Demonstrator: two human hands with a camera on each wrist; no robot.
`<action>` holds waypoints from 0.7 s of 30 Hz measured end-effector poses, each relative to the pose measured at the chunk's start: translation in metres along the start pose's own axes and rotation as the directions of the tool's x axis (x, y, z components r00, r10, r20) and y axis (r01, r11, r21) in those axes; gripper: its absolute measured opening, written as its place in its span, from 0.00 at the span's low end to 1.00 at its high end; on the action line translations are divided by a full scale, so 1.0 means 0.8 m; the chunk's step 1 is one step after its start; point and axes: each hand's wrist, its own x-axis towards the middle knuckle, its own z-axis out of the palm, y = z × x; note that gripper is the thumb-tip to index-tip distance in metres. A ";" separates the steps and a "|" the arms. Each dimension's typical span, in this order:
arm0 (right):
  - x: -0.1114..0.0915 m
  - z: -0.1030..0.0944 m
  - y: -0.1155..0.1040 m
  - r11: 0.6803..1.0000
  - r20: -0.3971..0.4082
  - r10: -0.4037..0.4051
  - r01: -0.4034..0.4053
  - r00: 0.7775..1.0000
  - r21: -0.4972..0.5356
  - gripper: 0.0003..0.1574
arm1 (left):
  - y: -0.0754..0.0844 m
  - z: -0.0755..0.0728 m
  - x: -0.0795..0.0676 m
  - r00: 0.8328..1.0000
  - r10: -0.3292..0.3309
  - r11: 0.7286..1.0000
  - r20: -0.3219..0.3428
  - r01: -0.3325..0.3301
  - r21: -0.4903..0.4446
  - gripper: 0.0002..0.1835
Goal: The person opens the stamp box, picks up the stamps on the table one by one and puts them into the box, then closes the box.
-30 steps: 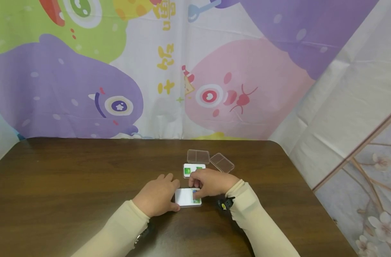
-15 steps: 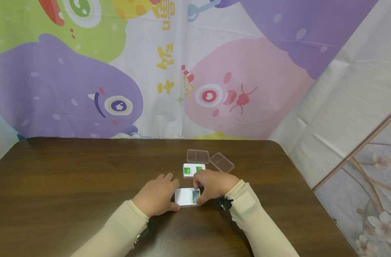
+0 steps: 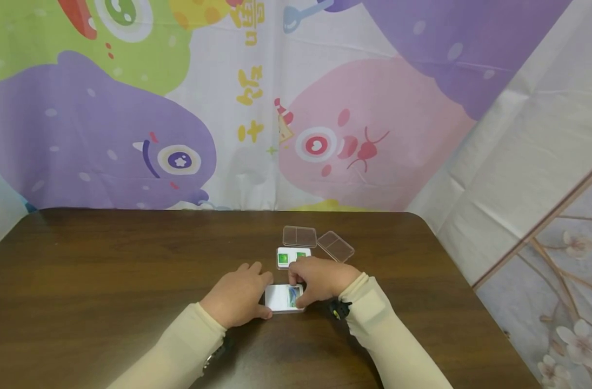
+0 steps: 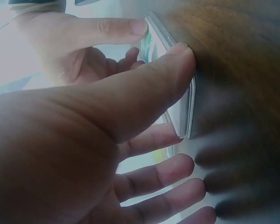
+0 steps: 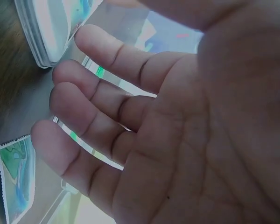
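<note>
A white card in a thin clear plastic case (image 3: 277, 297) lies on the table between my hands. One stamp (image 3: 293, 296) with a blue and green picture sits on its right part. My left hand (image 3: 239, 296) holds the case at its left end, thumb at the near corner and forefinger at the far one; the other fingers fan out. My right hand (image 3: 325, 278) reaches over the right end, thumb tip on the stamp's right side and forefinger by the far edge. In the right wrist view its fingers are loosely bent, and a loose stamp (image 5: 15, 170) shows beside them.
Just beyond, partly behind my right hand, a second case (image 3: 292, 259) holds a white card with two green stamps. Behind it lie two clear plastic lids, one straight (image 3: 300, 236) and one slanted (image 3: 336, 247). A printed cloth (image 3: 257, 178) hangs at the brown table's (image 3: 130, 254) back edge.
The stamp has shifted slightly left on the card. My right thumb has moved from over the stamp to its right side, and the forefinger has shifted slightly. The left hand keeps still.
</note>
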 end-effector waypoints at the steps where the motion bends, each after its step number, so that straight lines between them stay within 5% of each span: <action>1: 0.000 0.000 0.000 1.000 -0.001 -0.003 0.003 1.000 -0.001 0.19 | 0.000 0.000 0.000 1.000 0.001 1.000 -0.001 -0.001 -0.002 0.28; 21: -0.001 0.000 0.000 1.000 -0.004 -0.005 0.005 1.000 0.008 0.20 | 0.001 0.004 0.001 1.000 -0.005 1.000 -0.019 0.005 0.000 0.27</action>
